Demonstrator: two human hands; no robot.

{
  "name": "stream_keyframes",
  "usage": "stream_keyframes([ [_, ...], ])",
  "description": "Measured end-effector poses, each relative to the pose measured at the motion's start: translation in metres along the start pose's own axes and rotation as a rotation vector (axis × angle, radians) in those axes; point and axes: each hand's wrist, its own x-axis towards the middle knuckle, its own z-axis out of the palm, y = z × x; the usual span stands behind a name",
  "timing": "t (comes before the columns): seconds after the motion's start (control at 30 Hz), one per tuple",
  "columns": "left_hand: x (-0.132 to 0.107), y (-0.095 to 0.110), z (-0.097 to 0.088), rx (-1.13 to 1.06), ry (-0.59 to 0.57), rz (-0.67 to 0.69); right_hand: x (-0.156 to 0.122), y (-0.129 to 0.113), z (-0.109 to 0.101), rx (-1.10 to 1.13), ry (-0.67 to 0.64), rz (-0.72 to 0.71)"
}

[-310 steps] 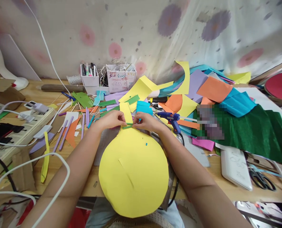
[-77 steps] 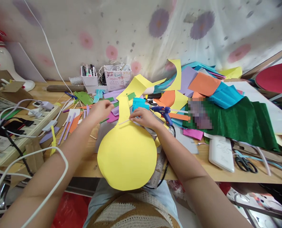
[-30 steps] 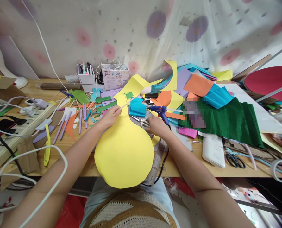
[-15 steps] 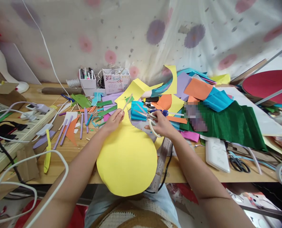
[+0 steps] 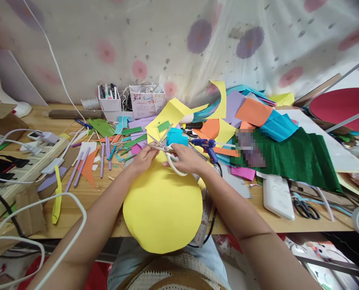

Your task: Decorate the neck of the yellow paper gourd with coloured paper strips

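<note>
A large, roughly round sheet of yellow paper (image 5: pixel 162 209) extends over the table's front edge above my lap. My left hand (image 5: pixel 146 158) is closed on its upper edge, fingertips pressed together. In my right hand (image 5: pixel 183 159) is a pair of scissors (image 5: pixel 176 167) with white handles, its blades parted and pointing left, close to my left fingertips and the paper's top. Whether the blades touch the paper I cannot tell. Just beyond them lie a rolled blue paper (image 5: pixel 177 137) and a blue glue gun (image 5: pixel 205 146).
Coloured paper scraps and a dark green sheet (image 5: pixel 297 161) cover the back and right. White pen boxes (image 5: pixel 147 102) stand behind. Purple sticks (image 5: pixel 81 167) and a power strip (image 5: pixel 22 173) lie left. A white power bank (image 5: pixel 277 197) and black scissors (image 5: pixel 306 208) lie right.
My right hand has moved left with the scissors, from beside the glue gun to my left fingertips. The glue gun is now uncovered. My left hand has shifted slightly left and down.
</note>
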Motion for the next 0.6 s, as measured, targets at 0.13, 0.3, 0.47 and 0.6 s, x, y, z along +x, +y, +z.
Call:
stream_keyframes([
  [0.13, 0.001, -0.001, 0.000, 0.041, -0.008, -0.009, -0.001, 0.001, 0.000, 0.001, -0.024, 0.016],
  [0.3, 0.001, -0.003, -0.001, 0.006, -0.011, 0.019, 0.000, 0.001, -0.002, 0.006, -0.059, 0.030],
  [0.47, 0.002, -0.009, -0.003, 0.018, 0.029, 0.030, 0.000, 0.001, -0.001, -0.014, -0.070, 0.046],
  [0.6, 0.004, -0.014, -0.005, 0.029, -0.003, 0.051, 0.001, 0.001, -0.001, -0.031, -0.083, 0.072],
])
